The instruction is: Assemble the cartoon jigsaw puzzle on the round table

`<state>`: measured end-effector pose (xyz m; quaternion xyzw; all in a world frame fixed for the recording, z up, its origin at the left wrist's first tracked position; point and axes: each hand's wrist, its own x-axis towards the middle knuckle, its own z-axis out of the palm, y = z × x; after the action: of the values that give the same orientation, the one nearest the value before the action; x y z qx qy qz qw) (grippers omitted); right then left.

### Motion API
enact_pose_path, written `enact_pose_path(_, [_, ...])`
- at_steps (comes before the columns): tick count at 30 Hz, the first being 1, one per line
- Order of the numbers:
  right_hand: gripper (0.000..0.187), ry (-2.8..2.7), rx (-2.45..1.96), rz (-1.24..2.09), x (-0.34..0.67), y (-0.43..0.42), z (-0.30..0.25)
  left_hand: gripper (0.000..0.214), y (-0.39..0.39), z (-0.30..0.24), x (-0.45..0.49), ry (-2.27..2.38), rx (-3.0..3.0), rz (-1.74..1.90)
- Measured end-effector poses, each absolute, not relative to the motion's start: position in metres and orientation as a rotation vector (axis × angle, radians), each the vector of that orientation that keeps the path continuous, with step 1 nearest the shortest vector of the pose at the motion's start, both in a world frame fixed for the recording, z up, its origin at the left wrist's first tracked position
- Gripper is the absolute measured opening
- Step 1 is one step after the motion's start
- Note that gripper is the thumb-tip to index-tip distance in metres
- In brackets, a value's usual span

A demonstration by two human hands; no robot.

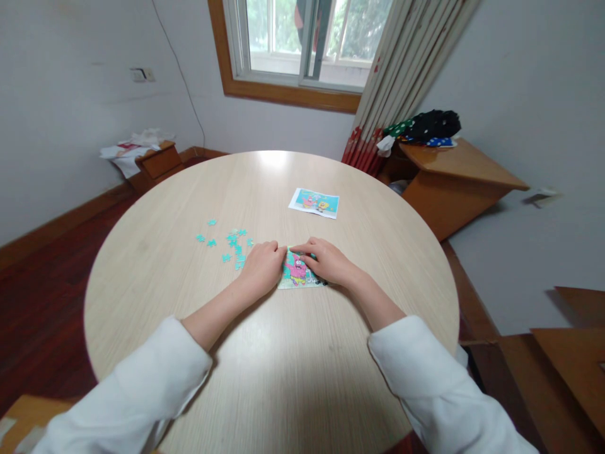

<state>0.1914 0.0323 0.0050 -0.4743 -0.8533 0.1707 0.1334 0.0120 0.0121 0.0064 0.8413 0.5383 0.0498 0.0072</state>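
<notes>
A partly assembled jigsaw puzzle (296, 272) lies flat on the table between my hands, showing a pink cartoon starfish on a turquoise ground. My left hand (265, 263) is closed, its curled fingers and thumb against the puzzle's left edge. From the other side, my right hand (328, 260) covers the puzzle's right part. Its index finger reaches to the top edge, and the thumb rests lower, apart from it; I see no piece between them. Several loose turquoise puzzle pieces (233, 241) are scattered left of my left hand.
Beyond the puzzle lies a printed reference picture (316, 203) on the round wooden table (283, 366). A wooden cabinet (454, 170) with clothes (428, 128) on top stands behind right. At back left, papers (135, 151) rest on a low wooden piece of furniture.
</notes>
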Motion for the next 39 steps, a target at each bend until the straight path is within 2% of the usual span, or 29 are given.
enact_pose_path(18, [0.03,-2.357,-1.327,0.601,0.194,0.033,0.004,0.033,0.016,-0.001,0.007,1.676,2.529,0.3])
enact_pose_path(29, [0.026,-1.823,-1.294,0.646,0.203,0.047,-0.01,0.034,0.017,-0.001,0.001,1.667,2.545,0.435])
enact_pose_path(33, [0.028,-1.658,-1.331,0.678,0.214,0.056,-0.012,0.029,0.022,-0.002,-0.009,1.698,2.504,0.584])
enact_pose_path(39, [0.027,-1.533,-1.352,0.677,0.221,0.062,-0.012,0.023,0.029,0.008,-0.028,1.851,2.347,0.616])
